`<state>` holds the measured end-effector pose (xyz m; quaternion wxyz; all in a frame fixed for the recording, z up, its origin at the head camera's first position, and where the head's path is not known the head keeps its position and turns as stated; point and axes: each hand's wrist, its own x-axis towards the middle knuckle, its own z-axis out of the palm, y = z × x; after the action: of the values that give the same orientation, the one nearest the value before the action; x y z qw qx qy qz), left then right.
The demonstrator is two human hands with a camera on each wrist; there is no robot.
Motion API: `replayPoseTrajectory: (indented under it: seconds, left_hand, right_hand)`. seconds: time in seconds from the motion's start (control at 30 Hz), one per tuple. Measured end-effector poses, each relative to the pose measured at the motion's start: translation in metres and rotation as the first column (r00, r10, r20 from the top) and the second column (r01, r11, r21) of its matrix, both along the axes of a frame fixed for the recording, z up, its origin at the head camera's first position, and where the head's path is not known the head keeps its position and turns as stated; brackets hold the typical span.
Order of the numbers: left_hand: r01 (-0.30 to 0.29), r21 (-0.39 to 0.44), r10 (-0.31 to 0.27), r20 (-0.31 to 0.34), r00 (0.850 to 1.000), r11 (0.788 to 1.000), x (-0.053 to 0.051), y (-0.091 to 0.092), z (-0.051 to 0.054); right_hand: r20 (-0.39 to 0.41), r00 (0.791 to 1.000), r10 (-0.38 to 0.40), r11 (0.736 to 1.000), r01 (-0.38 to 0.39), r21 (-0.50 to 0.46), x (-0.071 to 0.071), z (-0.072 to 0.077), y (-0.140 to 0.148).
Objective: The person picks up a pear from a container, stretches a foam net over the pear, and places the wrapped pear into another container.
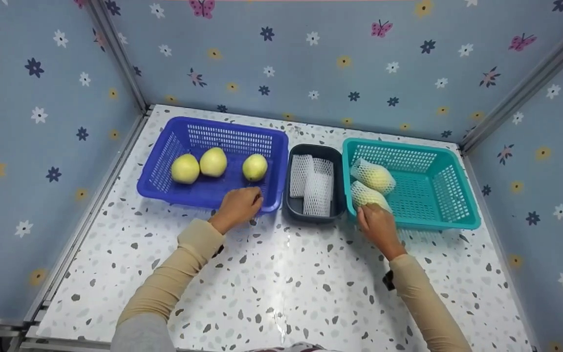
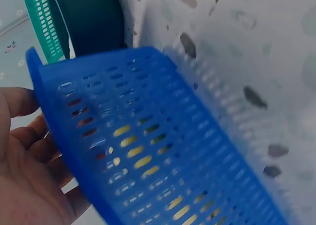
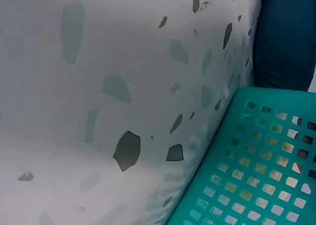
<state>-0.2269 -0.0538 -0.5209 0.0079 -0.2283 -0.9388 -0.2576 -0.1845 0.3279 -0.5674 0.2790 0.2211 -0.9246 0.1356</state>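
Note:
A blue basket (image 1: 203,199) on the left holds several items, all loose yellow-green pears; the rightmost pear (image 1: 254,167) lies just beyond my left hand (image 1: 236,209). This hand is over the near rim, its fingers loosely bent and empty in the left wrist view. On the right, a teal basket (image 1: 423,195) contains two pears in white foam nets. My right hand (image 1: 378,225) reaches over its near rim and holds the end of the nearer netted pear (image 1: 367,194). The other netted pear (image 1: 374,176) lies just behind. My right fingertips are partly hidden.
Between the baskets stands a dark grey tub (image 1: 314,219) with white foam net sleeves (image 1: 317,190) in it. All three containers stand side by side on a speckled white table (image 1: 301,278). Patterned panels (image 1: 291,63) enclose the back and sides.

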Motion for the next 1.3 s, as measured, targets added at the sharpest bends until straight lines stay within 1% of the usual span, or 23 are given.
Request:
replayPoseTrajectory:
  seconds: [0.13, 0.3, 0.37, 0.47, 0.57, 0.73, 0.83, 0.9, 1.03, 1.1, 1.2, 1.3]
  left_hand:
    - [0.008, -0.038, -0.01, -0.035, 0.999, 0.999, -0.013, -0.004, 0.011]
    - [0.007, -0.079, -0.01, -0.031, 0.999, 0.997, -0.028, -0.005, 0.028]
    - [0.009, -0.084, -0.011, -0.026, 1.0, 0.996, -0.036, -0.005, 0.035]
    - [0.0, -0.074, 0.001, 0.019, 1.0, 0.997, -0.049, -0.004, 0.044]
    - [-0.018, -0.07, 0.024, 0.079, 0.997, 0.997, -0.062, -0.004, 0.05]
    - [-0.049, -0.069, 0.059, 0.15, 0.987, 0.996, -0.082, -0.004, 0.055]
    - [-0.061, -0.074, 0.073, 0.174, 0.982, 0.995, -0.095, -0.001, 0.059]
    - [-0.073, -0.096, 0.089, 0.184, 0.979, 0.993, -0.103, 0.002, 0.062]
    - [-0.113, -0.14, 0.14, 0.198, 0.97, 0.984, -0.119, 0.01, 0.065]
    - [-0.125, -0.158, 0.157, 0.209, 0.965, 0.979, -0.125, 0.013, 0.064]
    - [-0.131, -0.184, 0.175, 0.247, 0.953, 0.974, -0.129, 0.018, 0.06]
    - [-0.136, -0.202, 0.195, 0.309, 0.931, 0.97, -0.13, 0.021, 0.054]
  right_hand:
    - [-0.007, 1.0, 0.0, 1.0, 0.0, -0.005, -0.001, -0.001, 0.0]
    - [-0.01, 1.0, -0.007, 1.0, 0.007, -0.004, 0.0, -0.001, -0.001]
    - [-0.006, 1.0, -0.014, 1.0, 0.014, -0.003, -0.001, 0.0, -0.002]
    - [0.002, 1.0, -0.023, 1.0, 0.023, 0.005, -0.001, 0.001, -0.002]
    - [0.013, 1.0, -0.024, 1.0, 0.024, 0.003, 0.0, 0.002, -0.003]
    - [0.013, 1.0, -0.02, 1.0, 0.02, -0.003, 0.002, 0.003, -0.004]
    - [0.01, 1.0, -0.024, 1.0, 0.024, -0.003, 0.003, 0.003, -0.003]
    - [0.011, 1.0, -0.026, 1.0, 0.026, 0.001, 0.003, 0.002, -0.001]
    - [0.011, 1.0, -0.027, 1.0, 0.027, 0.005, 0.002, 0.002, 0.001]
    - [0.002, 1.0, -0.026, 1.0, 0.026, 0.005, 0.001, 0.002, 0.001]
    - [-0.008, 1.0, -0.023, 1.0, 0.023, 0.004, 0.001, 0.002, 0.0]
    - [-0.012, 1.0, -0.021, 1.0, 0.021, 0.002, 0.001, 0.0, -0.001]
